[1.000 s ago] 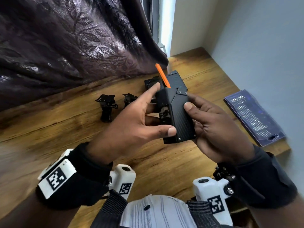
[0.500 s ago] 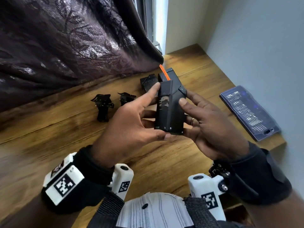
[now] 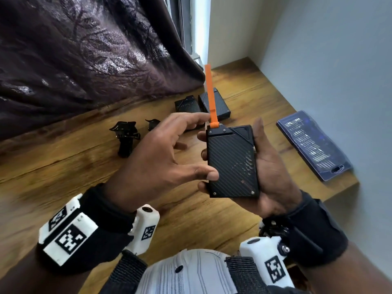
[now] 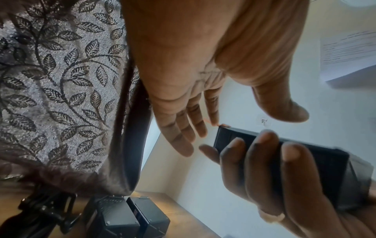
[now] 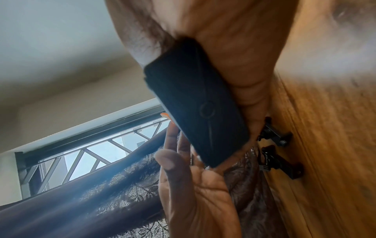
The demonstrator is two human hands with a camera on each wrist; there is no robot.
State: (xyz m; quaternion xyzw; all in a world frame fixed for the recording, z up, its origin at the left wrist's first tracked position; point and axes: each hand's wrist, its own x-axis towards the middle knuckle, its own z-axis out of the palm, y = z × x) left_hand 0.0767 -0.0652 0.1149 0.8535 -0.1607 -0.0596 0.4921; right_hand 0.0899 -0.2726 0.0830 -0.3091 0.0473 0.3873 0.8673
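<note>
A black box (image 3: 233, 166) with a carbon-weave face and corner screws lies face up in my right hand (image 3: 230, 143). That hand's fingers (image 4: 254, 161) curl round its left edge and the thumb runs along its right edge. An orange strap (image 3: 210, 94) stands up from the box's top left corner. My left hand (image 3: 186, 145) hovers just left of the box with fingers straight and spread, holding nothing. Its index tip is near the strap's base and its thumb tip is close to the box's left edge. The right wrist view shows the box's plain underside (image 5: 195, 103).
On the wooden table (image 3: 63, 166) behind my hands lie two more black boxes (image 3: 186, 106) (image 3: 216, 102) and two black clamp mounts (image 3: 126, 139) (image 3: 152, 124). A blue bit case (image 3: 314, 145) lies near the table's right edge by the wall. A dark curtain (image 3: 84, 60) hangs along the back.
The box has turned from edge-on to flat, face up, in the right hand. The left hand has let go of it and spread its fingers. The orange strap now points straight up.
</note>
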